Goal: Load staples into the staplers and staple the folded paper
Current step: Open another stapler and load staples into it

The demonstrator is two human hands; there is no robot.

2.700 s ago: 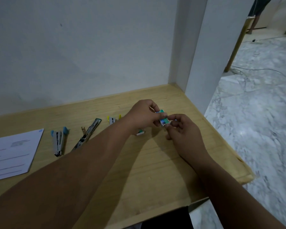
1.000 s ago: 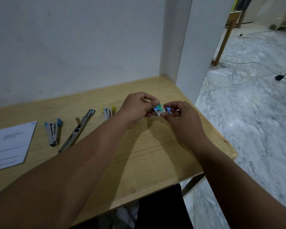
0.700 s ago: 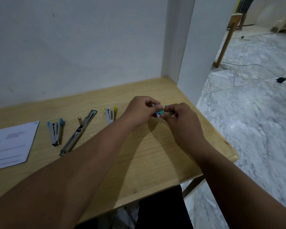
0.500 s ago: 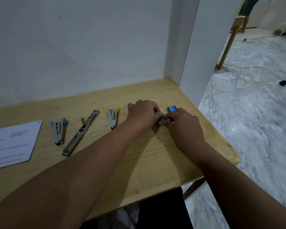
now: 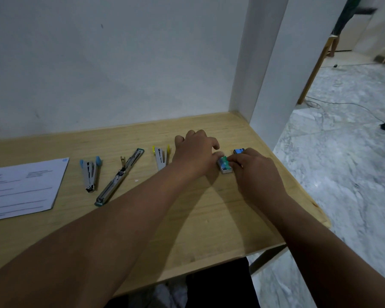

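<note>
Pale grained wooden desk [image 5: 220, 210], small rectangular staple box [image 5: 225, 166]

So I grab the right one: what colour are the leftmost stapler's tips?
Light blue, clearest in the head view.

A: what's where on the counter [image 5: 209, 218]?
B: paper [image 5: 22, 187] far left, then three staplers [image 5: 89, 173] [image 5: 120, 176] [image 5: 161, 157] in a row, two staple boxes [image 5: 225, 166] [image 5: 239, 151] right, one behind the other.

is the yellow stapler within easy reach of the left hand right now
Probably yes: the yellow stapler lies open on the table just beside the left hand, nothing between them, though its fingers are on the staple box.
</note>
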